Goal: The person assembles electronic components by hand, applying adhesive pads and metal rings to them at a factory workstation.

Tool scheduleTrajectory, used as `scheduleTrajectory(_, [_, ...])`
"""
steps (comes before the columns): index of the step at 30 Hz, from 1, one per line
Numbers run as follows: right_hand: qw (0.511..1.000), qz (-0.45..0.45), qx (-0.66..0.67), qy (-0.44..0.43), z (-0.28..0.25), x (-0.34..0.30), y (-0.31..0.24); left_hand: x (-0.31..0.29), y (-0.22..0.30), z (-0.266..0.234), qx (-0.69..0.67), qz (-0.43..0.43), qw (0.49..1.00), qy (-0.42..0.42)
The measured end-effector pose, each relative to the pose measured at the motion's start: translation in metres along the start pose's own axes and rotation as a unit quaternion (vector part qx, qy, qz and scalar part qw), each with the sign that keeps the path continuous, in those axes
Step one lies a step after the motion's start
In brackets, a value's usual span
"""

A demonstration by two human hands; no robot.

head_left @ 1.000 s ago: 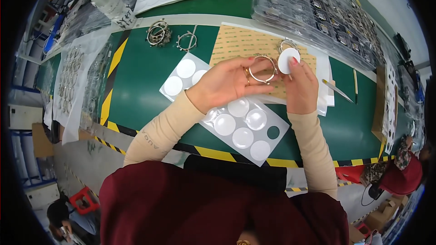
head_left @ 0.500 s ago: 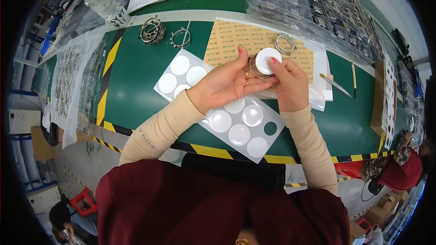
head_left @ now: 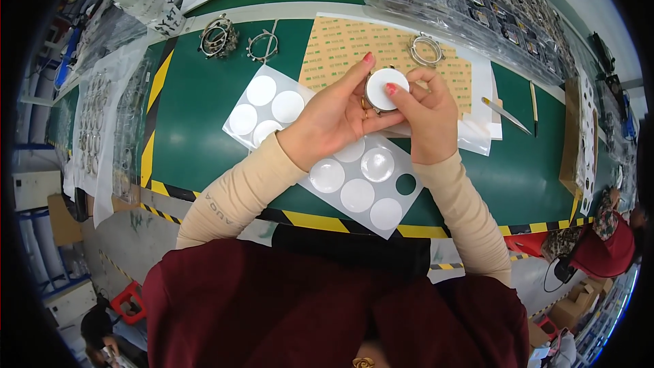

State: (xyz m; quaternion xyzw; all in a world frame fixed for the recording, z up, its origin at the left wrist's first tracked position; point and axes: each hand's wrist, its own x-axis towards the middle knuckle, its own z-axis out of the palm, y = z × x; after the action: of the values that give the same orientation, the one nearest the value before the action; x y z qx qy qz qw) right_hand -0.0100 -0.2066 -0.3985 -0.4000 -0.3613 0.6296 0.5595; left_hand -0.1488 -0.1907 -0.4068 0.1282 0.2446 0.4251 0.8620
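The hands met over the table (head_left: pixel 197 109), around one ring (head_left: pixel 368 100) with a white disc (head_left: pixel 380 82) across its face; the left hand (head_left: pixel 330 119) cradled the ring from below and the side, thumb raised near its rim, while the right hand (head_left: pixel 436 123) had its thumb flat on the disc and its fingers bent at the far edge; how those fingers gripped behind could not be told. Ring and disc were just beyond the sheet (head_left: pixel 352 172) of discs, by the near edge of the tan paper (head_left: pixel 340 48); a second ring (head_left: pixel 427 62) lay on that paper, a pointed tool (head_left: pixel 506 116) to its right, and a pile of rings (head_left: pixel 218 39) well off to the left.

The likeliest trouble, as I judged it, was a crooked disc — the thumb bore on its lower right part, so uneven pressure could tip or slide it; a loose left hold could let the ring turn beneath it; a fingertip dragged over the white face could smudge it, and a dropped ring could crease the sheet below.
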Motion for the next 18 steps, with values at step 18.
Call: scheduleTrajectory(18, [0.995, -0.062, -0.082, 0.005, -0.0035, 0.003, 0.0093, -0.0009, -0.0024, 0.0019, 0.024, 0.018, 0.999, 0.018])
